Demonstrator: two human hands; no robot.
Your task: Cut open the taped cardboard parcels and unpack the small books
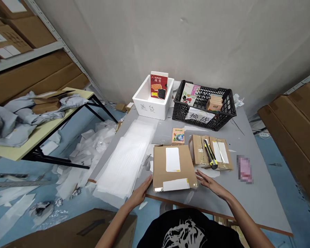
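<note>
A taped brown cardboard box (158,175) with white labels on top lies near the table's front edge, between my hands. My left hand (141,194) is at its lower left corner, fingers stretched out towards its side. On the right, my right hand (209,182) is open beside the box, fingers spread; whether the fingertips touch the cardboard I cannot tell. Two smaller taped boxes (223,153) sit just behind my right hand. A yellow and black utility knife (210,155) lies across them. Behind the large box is a small booklet (178,135) with a colourful cover.
White foam sheets (129,151) are stacked at the table's left. A white foam box (152,108) with a red book (158,84) and a black crate (205,119) with books stand at the back. Wrapping scraps (93,148) litter the floor; a pixelated pink patch (245,168) is right.
</note>
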